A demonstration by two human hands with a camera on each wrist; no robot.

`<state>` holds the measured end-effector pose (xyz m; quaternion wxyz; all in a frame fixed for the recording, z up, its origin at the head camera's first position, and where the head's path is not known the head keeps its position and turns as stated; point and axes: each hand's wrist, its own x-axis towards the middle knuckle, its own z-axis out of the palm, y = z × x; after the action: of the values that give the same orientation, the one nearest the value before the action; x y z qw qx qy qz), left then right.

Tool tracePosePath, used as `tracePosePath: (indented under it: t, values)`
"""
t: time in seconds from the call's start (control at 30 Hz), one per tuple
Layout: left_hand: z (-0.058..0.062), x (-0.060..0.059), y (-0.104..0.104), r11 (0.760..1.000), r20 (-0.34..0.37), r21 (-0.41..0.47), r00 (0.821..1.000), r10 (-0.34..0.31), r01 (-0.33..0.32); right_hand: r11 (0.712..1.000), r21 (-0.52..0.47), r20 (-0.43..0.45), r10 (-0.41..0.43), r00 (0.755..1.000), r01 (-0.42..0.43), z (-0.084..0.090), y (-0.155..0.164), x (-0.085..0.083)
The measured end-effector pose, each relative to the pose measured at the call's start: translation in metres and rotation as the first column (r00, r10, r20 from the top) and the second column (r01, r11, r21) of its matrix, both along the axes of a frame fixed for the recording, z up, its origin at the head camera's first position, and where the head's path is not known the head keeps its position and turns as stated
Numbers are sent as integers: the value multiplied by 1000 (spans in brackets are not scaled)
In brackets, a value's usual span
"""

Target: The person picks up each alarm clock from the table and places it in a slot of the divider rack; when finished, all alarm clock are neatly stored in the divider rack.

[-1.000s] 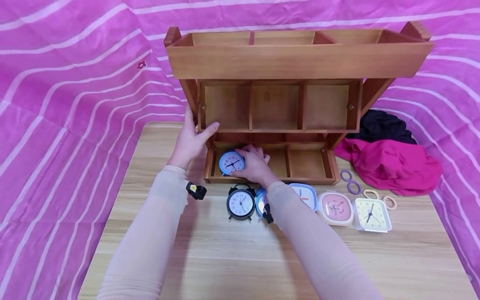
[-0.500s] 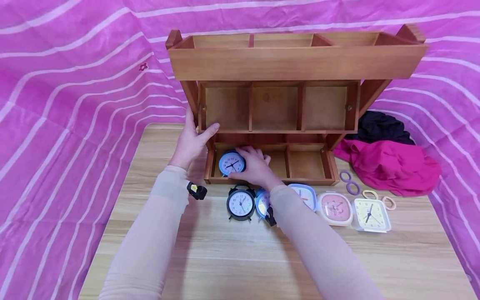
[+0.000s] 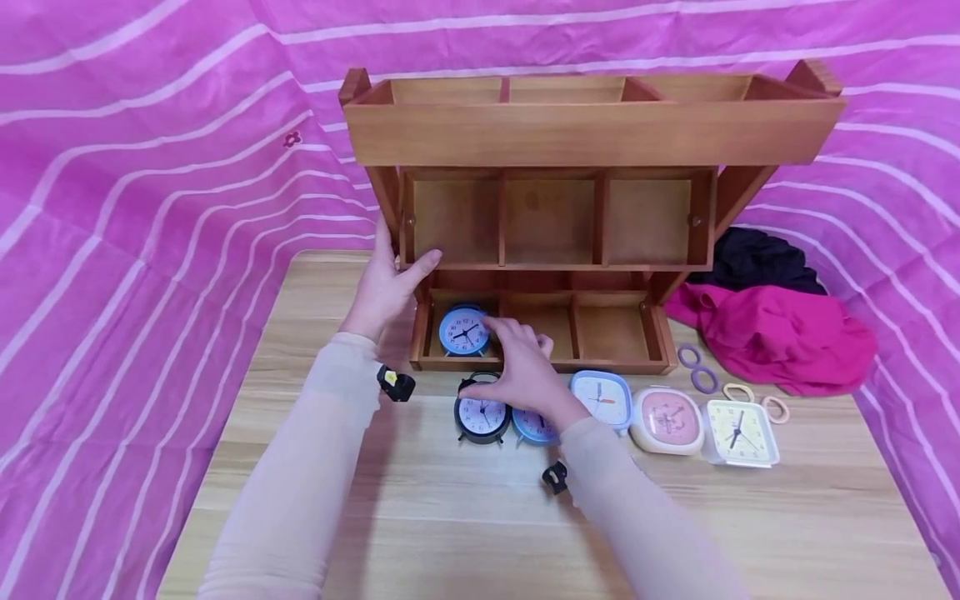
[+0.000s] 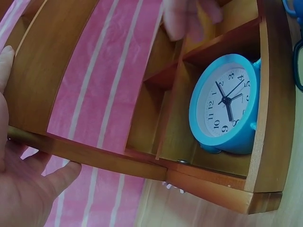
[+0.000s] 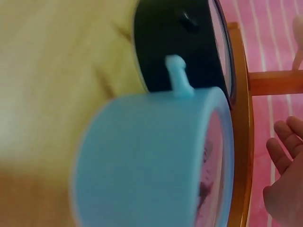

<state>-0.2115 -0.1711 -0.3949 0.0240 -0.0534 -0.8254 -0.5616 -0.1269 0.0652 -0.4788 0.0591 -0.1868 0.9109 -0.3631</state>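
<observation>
A blue round alarm clock point(image 3: 463, 331) stands upright in the left compartment of the bottom tray of a three-tier wooden shelf point(image 3: 592, 133). My left hand point(image 3: 381, 287) grips the shelf's left side, thumb in front at the middle tray, other fingers behind the support. My right hand point(image 3: 525, 367) holds nothing; its fingers are spread, with the index fingertip right at the blue clock's edge. Below that hand, a black twin-bell alarm clock point(image 3: 482, 421) and a second blue alarm clock point(image 5: 147, 161) stand on the table, partly covered by it in the head view.
Right of these stand a light-blue square clock point(image 3: 602, 398), a white-and-pink clock point(image 3: 669, 419) and a white square clock point(image 3: 741, 433). Behind them lie several rings point(image 3: 705, 380), a magenta cloth point(image 3: 780, 337) and a black cloth point(image 3: 761, 260). A pink striped curtain point(image 3: 187, 275) surrounds the table.
My right hand has let go of the blue alarm clock and drawn back toward me, fingers spreading. The clock stays in the compartment. My left hand keeps its grip on the shelf.
</observation>
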Motion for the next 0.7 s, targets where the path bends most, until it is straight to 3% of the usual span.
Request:
tracePosePath:
  t: [0.37, 0.57, 0.7]
  values:
    - [2, -1, 5, 1000, 32, 14, 999, -7, 6, 990, 121, -44, -63, 997, 68, -16, 10, 56]
    - [19, 10, 7, 1000, 78, 8, 997, -1, 0, 976, 198, -72, -76, 994, 89, -27, 7, 68]
    - [26, 14, 8, 1000, 73, 9, 997, -10, 9, 968, 228, -93, -83, 992, 102, -31, 5, 69]
